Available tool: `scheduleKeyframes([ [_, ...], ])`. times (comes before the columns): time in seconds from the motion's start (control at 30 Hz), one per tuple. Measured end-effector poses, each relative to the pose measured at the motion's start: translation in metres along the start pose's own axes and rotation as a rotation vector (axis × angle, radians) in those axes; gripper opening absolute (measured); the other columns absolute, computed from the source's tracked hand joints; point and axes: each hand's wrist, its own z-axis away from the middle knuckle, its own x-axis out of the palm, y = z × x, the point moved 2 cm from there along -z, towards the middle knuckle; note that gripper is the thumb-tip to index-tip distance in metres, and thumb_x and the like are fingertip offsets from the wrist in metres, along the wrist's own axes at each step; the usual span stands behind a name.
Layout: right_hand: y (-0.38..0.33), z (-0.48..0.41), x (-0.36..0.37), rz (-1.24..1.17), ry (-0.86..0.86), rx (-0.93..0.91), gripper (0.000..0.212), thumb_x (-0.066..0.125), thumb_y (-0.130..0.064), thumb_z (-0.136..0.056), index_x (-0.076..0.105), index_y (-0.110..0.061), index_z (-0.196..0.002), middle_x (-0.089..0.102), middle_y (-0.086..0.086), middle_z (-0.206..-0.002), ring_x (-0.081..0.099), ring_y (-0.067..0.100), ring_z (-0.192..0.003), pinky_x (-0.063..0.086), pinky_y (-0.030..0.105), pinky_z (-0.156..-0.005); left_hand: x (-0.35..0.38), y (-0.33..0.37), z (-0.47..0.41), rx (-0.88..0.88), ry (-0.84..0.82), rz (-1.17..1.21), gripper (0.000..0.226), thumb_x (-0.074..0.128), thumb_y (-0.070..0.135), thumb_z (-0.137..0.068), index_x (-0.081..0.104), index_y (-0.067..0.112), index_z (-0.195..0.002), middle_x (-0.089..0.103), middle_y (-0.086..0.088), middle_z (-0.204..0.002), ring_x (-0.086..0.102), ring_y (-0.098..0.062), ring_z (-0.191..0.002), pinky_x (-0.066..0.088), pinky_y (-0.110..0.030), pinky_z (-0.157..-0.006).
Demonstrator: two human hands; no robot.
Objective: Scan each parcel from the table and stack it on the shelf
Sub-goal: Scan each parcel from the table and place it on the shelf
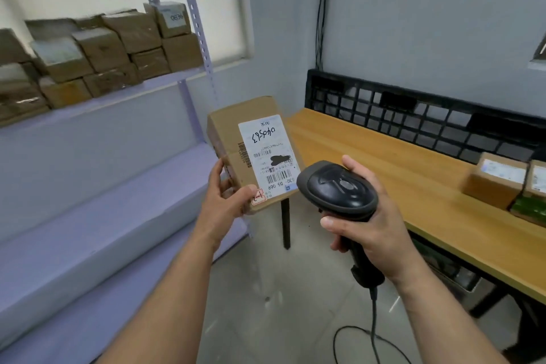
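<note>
My left hand point(227, 195) grips a brown cardboard parcel point(230, 130) by its near corner, with the white shipping label point(267, 153) facing up. My right hand point(369, 215) holds a black corded barcode scanner point(336, 186) by its handle, the scanner head just right of the label's barcode. Several brown parcels point(112, 47) are stacked on the upper level of the lilac metal shelf point(165, 79) at the left. Two more parcels point(499, 177) stand on the wooden table point(399, 165) at the right.
A black plastic grid panel point(413, 115) leans against the wall behind the table. The scanner's cable point(373, 331) trails down onto the grey floor. Lower lilac shelf levels point(103, 215) stretch along the left. Black cables point(320, 8) run down the wall corner.
</note>
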Motion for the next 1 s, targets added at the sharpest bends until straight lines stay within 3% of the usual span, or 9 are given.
scheduleKeyframes([
  [0.13,0.000,-0.026,0.064,-0.017,-0.040,-0.018,0.089,0.080,-0.002,-0.063,0.046,-0.048,-0.131,0.070,0.007,-0.085,0.058,0.032,-0.047,0.049,0.038,-0.043,-0.072,0.017,-0.008,0.020,0.058,-0.039,0.093,0.074,0.029,-0.061,0.032,0.036,-0.144,0.060,-0.002,-0.124,0.064,-0.018,-0.107,0.058,-0.026,-0.061],
  [0.23,0.004,-0.045,0.112,-0.010,-0.071,-0.039,0.091,0.080,0.006,-0.067,0.047,-0.052,-0.129,0.070,0.009,-0.082,0.058,0.033,-0.047,0.048,0.037,-0.044,-0.124,0.025,-0.015,0.041,0.099,-0.070,0.097,0.075,0.042,-0.050,0.037,0.041,-0.139,0.058,0.001,-0.125,0.065,-0.010,-0.101,0.058,-0.028,-0.065],
  [0.37,0.010,-0.066,0.173,-0.015,-0.129,-0.042,0.091,0.075,0.014,-0.071,0.044,-0.047,-0.131,0.071,0.012,-0.081,0.058,0.028,-0.047,0.049,0.036,-0.045,-0.187,0.030,-0.027,0.041,0.147,-0.063,0.078,0.076,0.028,-0.072,0.037,0.042,-0.137,0.056,0.000,-0.128,0.063,-0.012,-0.105,0.059,-0.028,-0.067],
  [0.47,0.015,-0.081,0.211,-0.024,-0.163,-0.044,0.090,0.076,0.014,-0.070,0.046,-0.046,-0.131,0.072,0.004,-0.088,0.059,0.027,-0.047,0.051,0.035,-0.045,-0.227,0.036,-0.034,0.052,0.179,-0.078,0.060,0.073,0.024,-0.078,0.040,0.052,-0.119,0.057,0.002,-0.124,0.064,-0.011,-0.100,0.056,-0.023,-0.058],
  [0.6,0.013,-0.104,0.249,-0.052,-0.234,-0.056,0.090,0.077,0.012,-0.071,0.048,-0.053,-0.125,0.071,0.005,-0.083,0.058,0.029,-0.047,0.049,0.035,-0.045,-0.272,0.045,-0.038,0.048,0.251,-0.101,0.057,0.064,0.016,-0.089,0.035,0.047,-0.128,0.056,-0.001,-0.127,0.063,-0.012,-0.101,0.055,-0.023,-0.060],
  [0.67,0.009,-0.116,0.264,-0.060,-0.274,-0.065,0.089,0.078,0.011,-0.071,0.052,-0.058,-0.120,0.070,0.007,-0.085,0.058,0.030,-0.047,0.048,0.035,-0.045,-0.288,0.053,-0.039,0.057,0.285,-0.103,0.058,0.065,0.016,-0.089,0.036,0.046,-0.129,0.056,-0.001,-0.126,0.062,-0.010,-0.100,0.054,-0.026,-0.064],
  [0.77,0.003,-0.134,0.283,-0.035,-0.356,-0.069,0.089,0.075,0.015,-0.072,0.050,-0.052,-0.126,0.069,0.010,-0.088,0.058,0.030,-0.047,0.048,0.035,-0.046,-0.307,0.064,-0.037,0.074,0.340,-0.084,0.068,0.073,0.029,-0.075,0.037,0.047,-0.130,0.057,0.002,-0.125,0.062,-0.008,-0.101,0.055,-0.027,-0.066],
  [0.9,-0.003,-0.155,0.305,-0.037,-0.448,-0.066,0.088,0.074,0.015,-0.072,0.049,-0.048,-0.128,0.071,0.001,-0.098,0.058,0.031,-0.048,0.051,0.036,-0.048,-0.333,0.077,-0.028,0.076,0.444,-0.091,0.075,0.063,0.038,-0.066,0.037,0.045,-0.136,0.058,0.002,-0.124,0.062,-0.010,-0.105,0.055,-0.029,-0.070],
  [1.0,-0.002,-0.167,0.319,-0.046,-0.491,-0.046,0.087,0.076,0.014,-0.070,0.052,-0.048,-0.126,0.068,-0.004,-0.106,0.059,0.045,-0.054,0.054,0.041,-0.050,-0.355,0.086,-0.023,0.081,0.520,-0.097,0.077,0.061,0.039,-0.066,0.036,0.044,-0.138,0.058,0.003,-0.125,0.062,-0.011,-0.105,0.054,-0.026,-0.066],
])
